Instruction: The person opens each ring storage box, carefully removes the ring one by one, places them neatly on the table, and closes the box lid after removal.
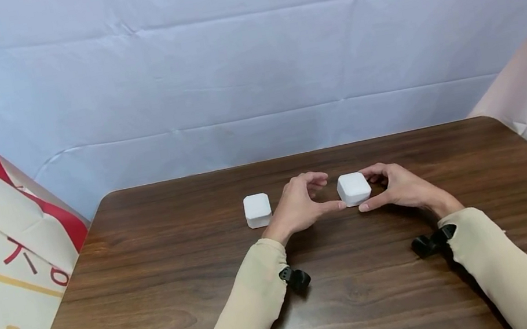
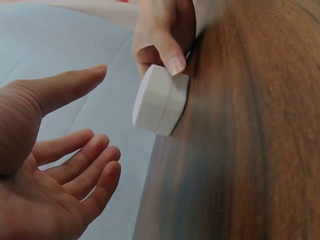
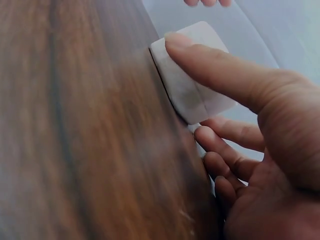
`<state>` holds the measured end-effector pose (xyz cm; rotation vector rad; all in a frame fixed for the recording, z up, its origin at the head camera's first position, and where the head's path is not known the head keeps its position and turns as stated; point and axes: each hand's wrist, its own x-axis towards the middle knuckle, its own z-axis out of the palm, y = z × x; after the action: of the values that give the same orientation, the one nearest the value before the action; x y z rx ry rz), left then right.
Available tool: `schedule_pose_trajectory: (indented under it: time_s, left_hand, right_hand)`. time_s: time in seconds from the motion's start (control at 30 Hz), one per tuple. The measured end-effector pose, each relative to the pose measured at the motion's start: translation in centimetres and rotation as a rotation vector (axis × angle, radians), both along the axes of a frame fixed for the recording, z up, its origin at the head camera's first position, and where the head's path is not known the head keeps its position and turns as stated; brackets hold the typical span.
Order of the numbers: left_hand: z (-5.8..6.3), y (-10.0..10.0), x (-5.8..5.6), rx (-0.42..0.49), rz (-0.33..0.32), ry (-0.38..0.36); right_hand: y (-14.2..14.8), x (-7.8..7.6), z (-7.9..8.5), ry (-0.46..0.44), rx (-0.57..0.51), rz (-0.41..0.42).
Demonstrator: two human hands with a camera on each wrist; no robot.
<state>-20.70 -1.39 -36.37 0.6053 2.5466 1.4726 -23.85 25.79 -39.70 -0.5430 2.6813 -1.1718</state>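
Head: left white block [image 1: 257,211] and right white block [image 1: 354,188] toward worktop [image 1: 156,277]'s far edge; left hand [image 1: 297,206] between them | Left wrist: left hand spread, clear of right white block | Right wrist: right hand [image 3: 280,140] pinches right white block.

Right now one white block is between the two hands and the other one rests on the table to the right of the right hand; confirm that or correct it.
The side is wrong: the head view shows the other white block resting on the table to the left of the left hand. The rest stands.
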Motion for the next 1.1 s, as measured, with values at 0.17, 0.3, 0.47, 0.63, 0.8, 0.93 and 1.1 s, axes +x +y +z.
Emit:
schedule_pose_trajectory:
  time_s: [0.17, 0.3, 0.47, 0.63, 0.8, 0.93, 1.1]
  left_hand:
    - [-0.4, 0.4, 0.1, -0.003, -0.02, -0.012]
    - [-0.6, 0.6, 0.2, -0.01, -0.017, -0.014]
    - [-0.6, 0.9, 0.5, -0.015, -0.001, -0.011]
    - [-0.8, 1.4, 0.6, -0.027, 0.026, -0.01]
    - [-1.1, 1.8, 0.7, -0.058, 0.031, -0.005]
    - [-1.4, 1.9, 0.7, -0.071, 0.024, -0.001]
    - [-1.8, 2.1, 0.7, -0.099, 0.013, -0.003]
  right_hand:
    - [-0.2, 0.0, -0.2, 0.002, 0.004, 0.01]
    - [-0.4, 0.0, -0.3, 0.009, 0.001, 0.025]
    - [-0.5, 0.0, -0.5, 0.021, -0.009, 0.041]
    - [-0.6, 0.1, -0.5, 0.04, -0.018, 0.083]
    - [-1.1, 0.4, -0.4, 0.046, -0.001, 0.115]
    - [-1.5, 0.6, -0.3, 0.055, 0.012, 0.134]
    - [-1.9, 0.6, -0.5, 0.067, 0.022, 0.157]
